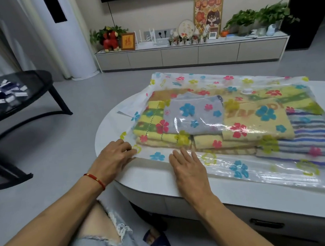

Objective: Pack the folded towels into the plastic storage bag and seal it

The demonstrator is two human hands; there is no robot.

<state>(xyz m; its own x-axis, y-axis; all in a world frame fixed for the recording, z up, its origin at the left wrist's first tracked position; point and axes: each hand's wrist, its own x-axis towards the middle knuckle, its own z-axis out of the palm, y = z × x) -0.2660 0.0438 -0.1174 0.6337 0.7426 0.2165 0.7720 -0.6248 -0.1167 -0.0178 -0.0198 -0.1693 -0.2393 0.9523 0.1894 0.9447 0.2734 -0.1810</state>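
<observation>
A clear plastic storage bag (240,169) printed with coloured flowers lies flat on the white oval table (155,180). Inside it are several folded towels: yellow-green ones (151,124), a grey one (195,117), a yellow one (258,124) and a blue-striped one (309,135). My left hand (114,157) rests on the bag's near left corner, fingers curled onto the plastic edge. Flat on the bag's near edge lies my right hand (188,166), fingers spread and pressing the plastic down.
A black side table (33,84) with several small packets stands at the left. A long white TV cabinet (190,53) with plants and ornaments runs along the far wall. My knee in torn jeans (102,241) is below the table edge.
</observation>
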